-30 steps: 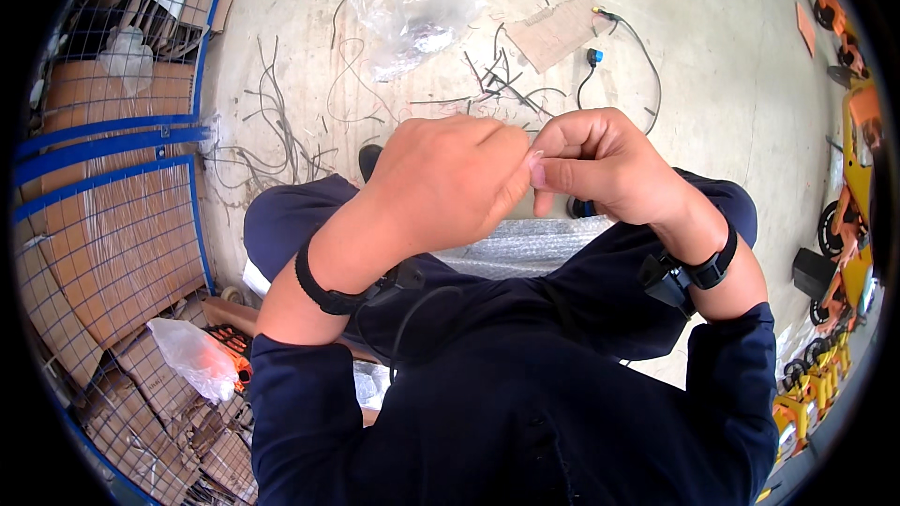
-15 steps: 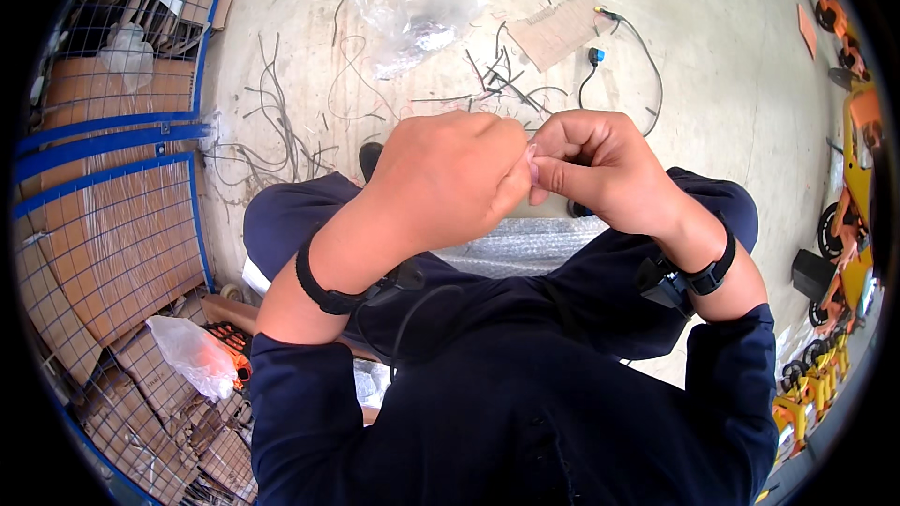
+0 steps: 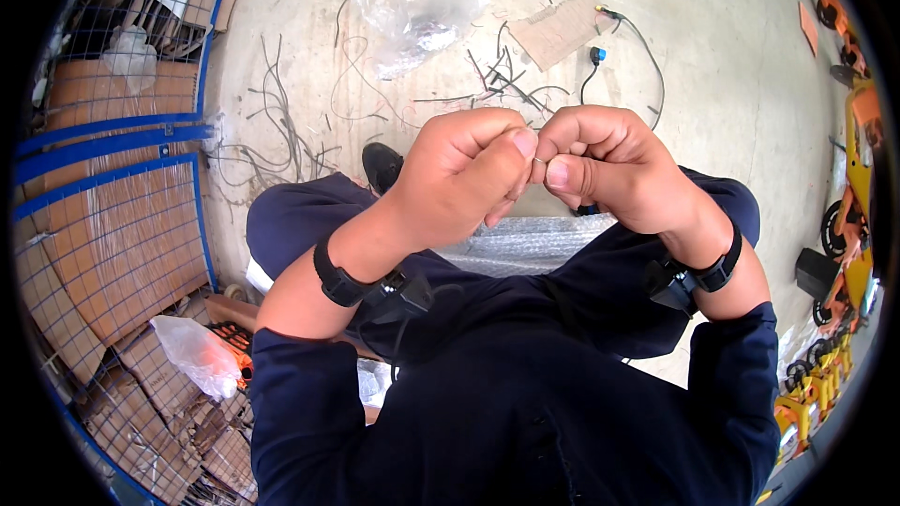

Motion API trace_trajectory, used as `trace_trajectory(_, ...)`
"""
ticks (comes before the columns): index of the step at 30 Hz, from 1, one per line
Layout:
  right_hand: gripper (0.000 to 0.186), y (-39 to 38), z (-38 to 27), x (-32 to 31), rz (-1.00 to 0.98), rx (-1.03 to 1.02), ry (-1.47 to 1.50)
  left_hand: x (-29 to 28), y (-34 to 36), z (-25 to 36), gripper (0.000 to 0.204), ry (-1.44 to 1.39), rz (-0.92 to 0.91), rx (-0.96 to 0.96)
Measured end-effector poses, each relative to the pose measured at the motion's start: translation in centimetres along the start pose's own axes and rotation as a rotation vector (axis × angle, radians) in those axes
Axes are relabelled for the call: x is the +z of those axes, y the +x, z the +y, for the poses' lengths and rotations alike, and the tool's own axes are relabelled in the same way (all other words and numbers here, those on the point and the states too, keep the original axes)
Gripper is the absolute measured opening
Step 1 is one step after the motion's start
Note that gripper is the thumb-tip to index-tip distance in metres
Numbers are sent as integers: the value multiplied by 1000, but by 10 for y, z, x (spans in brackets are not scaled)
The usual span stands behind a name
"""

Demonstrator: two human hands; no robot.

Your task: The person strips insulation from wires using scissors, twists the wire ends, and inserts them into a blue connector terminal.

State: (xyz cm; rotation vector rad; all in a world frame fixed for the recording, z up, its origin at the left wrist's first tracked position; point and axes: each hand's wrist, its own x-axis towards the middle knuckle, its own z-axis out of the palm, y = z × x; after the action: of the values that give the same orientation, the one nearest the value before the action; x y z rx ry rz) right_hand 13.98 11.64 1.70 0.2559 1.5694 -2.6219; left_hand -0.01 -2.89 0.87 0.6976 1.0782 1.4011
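My left hand (image 3: 464,164) and my right hand (image 3: 614,164) meet fingertip to fingertip above my lap. Between them shows a short bit of thin, light wire (image 3: 540,160), pinched at one end by the thumb and fingers of each hand. Most of it is hidden inside the fingers, so its length cannot be told. Beyond the hands, cut dark cable pieces (image 3: 506,84) lie in a loose heap on the floor.
A clear plastic bag (image 3: 417,19), torn cardboard (image 3: 555,30) and a cable with a blue connector (image 3: 597,56) lie ahead. Longer cables (image 3: 286,131) spread at left beside a blue wire-mesh cage (image 3: 112,136). Yellow and orange equipment (image 3: 858,150) lines the right.
My left hand has turned so that its thumb now shows on top. A small gap with the thin wire in it has come into view between the fingertips.
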Motion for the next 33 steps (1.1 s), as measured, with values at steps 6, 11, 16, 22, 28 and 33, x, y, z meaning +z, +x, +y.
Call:
trace_trajectory(6, 12, -1, 7, -5, -108, -48, 186, 15, 2, -1, 38, -250, 46, -6)
trace_trajectory(11, 11, -1, 9, -8, -128, -55, 210, 16, 1, 4, 39, -337, 33, -54)
trace_trajectory(16, 9, -3, -6, 0, -24, -68, -10, 1, 6, -7, 31, 242, 53, 312)
trace_trajectory(22, 6, -6, 2, 0, 98, -110, -230, -4, 14, -4, 20, 906, 79, 654)
trace_trajectory(28, 4, -6, -2, 2, 168, -90, -535, -6, 15, -4, 15, 1134, 77, 695)
trace_trajectory(33, 7, -3, 4, 1, 168, -124, -346, -4, 12, 1, 20, 963, 72, 554)
